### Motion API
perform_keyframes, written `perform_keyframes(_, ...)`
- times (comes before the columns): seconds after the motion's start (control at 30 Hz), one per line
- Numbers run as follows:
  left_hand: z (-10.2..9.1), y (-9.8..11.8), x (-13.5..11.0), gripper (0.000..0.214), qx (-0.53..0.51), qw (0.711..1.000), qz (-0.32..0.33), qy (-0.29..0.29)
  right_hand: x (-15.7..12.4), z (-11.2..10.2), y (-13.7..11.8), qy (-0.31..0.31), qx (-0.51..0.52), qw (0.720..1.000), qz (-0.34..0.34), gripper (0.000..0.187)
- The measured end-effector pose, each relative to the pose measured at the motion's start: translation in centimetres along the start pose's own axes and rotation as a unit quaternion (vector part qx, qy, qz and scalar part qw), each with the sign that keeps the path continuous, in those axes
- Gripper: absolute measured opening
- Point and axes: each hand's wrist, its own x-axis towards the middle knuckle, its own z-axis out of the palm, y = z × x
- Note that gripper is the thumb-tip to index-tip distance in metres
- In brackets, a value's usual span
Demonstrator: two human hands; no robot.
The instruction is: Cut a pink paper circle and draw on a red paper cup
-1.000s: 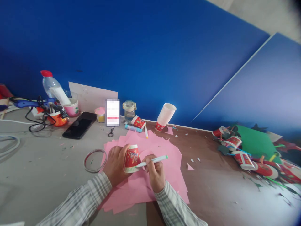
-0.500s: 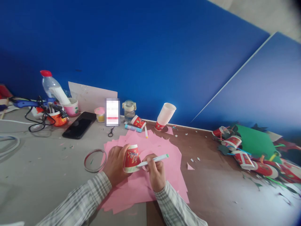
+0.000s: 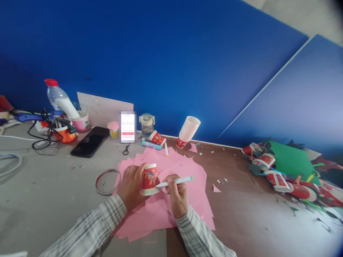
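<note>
My left hand [image 3: 132, 187] is closed round the left side of a red paper cup [image 3: 150, 179] with a printed figure and a white band at its lower end. Light green strokes show on that band. In my right hand [image 3: 177, 196] is a white marker [image 3: 177, 181] with a green end cap, its tip at the cup's lower right edge. Both hands are above a loose pile of pink paper sheets [image 3: 193, 200]. A roll of tape [image 3: 108, 182], seen as a ring, lies left of my left hand.
Behind the paper are small scissors [image 3: 126, 149], a blue glue stick [image 3: 151, 145], a tipped red cup [image 3: 157, 137], a lidded jar [image 3: 147, 125] and leaning stacked cups [image 3: 189, 130]. A phone [image 3: 90, 141] lies left. Cup crafts [image 3: 277, 181] and green card [image 3: 291, 160] crowd the right.
The marker tip has shifted very slightly left along the cup's white band. Both hands keep their grip, and the cup stays almost in place.
</note>
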Motion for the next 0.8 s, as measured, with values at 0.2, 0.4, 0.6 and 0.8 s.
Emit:
perform_keyframes(0.2,0.3,-0.4,-0.3,0.089,-0.004,1.000,-0.006,-0.007,0.4,-0.1,-0.2,0.043,0.031,0.999,-0.007,0.035)
perform_keyframes(0.4,0.3,-0.7,-0.3,0.089,-0.035,0.999,-0.028,0.010,0.0,-0.2,-0.8,-0.030,-0.099,0.991,-0.079,0.022)
perform_keyframes(0.6,0.3,-0.8,-0.2,0.093,-0.050,0.998,-0.046,0.006,-0.4,0.0,-1.3,-0.080,-0.152,0.973,-0.151,0.032)
perform_keyframes(0.8,0.3,-0.7,-0.2,0.090,-0.039,0.998,-0.046,0.004,-0.5,0.0,-1.1,-0.056,-0.053,0.991,-0.111,0.024)
